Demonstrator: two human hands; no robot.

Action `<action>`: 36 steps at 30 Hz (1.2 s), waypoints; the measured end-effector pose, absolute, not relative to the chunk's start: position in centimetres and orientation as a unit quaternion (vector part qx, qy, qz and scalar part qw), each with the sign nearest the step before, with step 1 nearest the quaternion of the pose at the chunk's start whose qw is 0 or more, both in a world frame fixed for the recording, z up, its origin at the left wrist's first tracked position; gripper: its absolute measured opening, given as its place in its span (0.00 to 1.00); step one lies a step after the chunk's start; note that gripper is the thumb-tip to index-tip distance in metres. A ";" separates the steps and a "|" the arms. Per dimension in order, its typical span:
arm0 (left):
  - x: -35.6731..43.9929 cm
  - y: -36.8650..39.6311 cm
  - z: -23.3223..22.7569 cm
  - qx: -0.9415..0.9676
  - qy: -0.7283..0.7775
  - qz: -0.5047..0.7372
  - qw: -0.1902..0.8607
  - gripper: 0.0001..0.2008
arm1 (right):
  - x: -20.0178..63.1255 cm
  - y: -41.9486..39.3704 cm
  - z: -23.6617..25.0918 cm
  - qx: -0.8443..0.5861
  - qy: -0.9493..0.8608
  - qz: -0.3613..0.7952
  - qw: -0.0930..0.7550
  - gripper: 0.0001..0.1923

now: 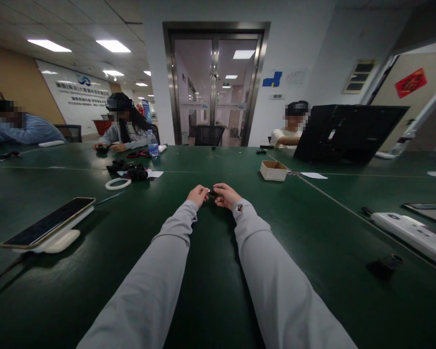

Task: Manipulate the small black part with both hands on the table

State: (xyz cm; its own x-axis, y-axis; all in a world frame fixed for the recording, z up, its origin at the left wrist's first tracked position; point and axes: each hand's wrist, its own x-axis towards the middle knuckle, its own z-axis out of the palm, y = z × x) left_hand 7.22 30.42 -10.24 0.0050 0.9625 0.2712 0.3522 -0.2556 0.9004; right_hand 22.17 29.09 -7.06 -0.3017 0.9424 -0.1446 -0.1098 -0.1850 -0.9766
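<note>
Head view: the left hand (198,195) and right hand (226,196) meet at a small dark object (213,192) over the middle of the green tabletop (210,291).
Nearest, a dark cylindrical piece (383,267) sits toward the tabletop's near right corner, a white power strip (410,235) beyond it; toward the left edge, a phone (49,222) lies tilted on a white stand (63,241). Farther in, the left fingertips pinch the object's silvery end, while the right thumb and fingers grip its dark part. Past them are a white ring (116,187) beside black gear (129,169) on the left and an open box (272,173) on the right. Toward the far edge stand a bottle (153,145) and a black monitor (349,135).
</note>
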 end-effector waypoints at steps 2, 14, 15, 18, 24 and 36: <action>7.2 30.4 -10.2 0.633 0.518 0.477 0.321 0.09 | 22.3 29.0 -7.0 -0.403 -0.480 0.659 0.416 0.18; 7.3 30.0 -9.7 0.633 0.531 0.464 0.320 0.12 | 22.2 28.7 -6.6 -0.403 -0.476 0.672 0.400 0.16; 7.3 30.0 -9.6 0.634 0.530 0.464 0.319 0.13 | 22.1 28.7 -6.6 -0.411 -0.476 0.671 0.392 0.13; 7.3 29.9 -9.5 0.640 0.526 0.460 0.320 0.15 | 21.8 28.9 -6.6 -0.435 -0.473 0.658 0.392 0.06; 7.2 29.4 -9.0 0.647 0.549 0.415 0.327 0.23 | 21.6 29.0 -6.7 -0.382 -0.462 0.685 0.414 0.11; 7.0 29.3 -9.0 0.648 0.572 0.414 0.286 0.27 | 21.8 29.0 -7.4 -0.338 -0.462 0.712 0.407 0.10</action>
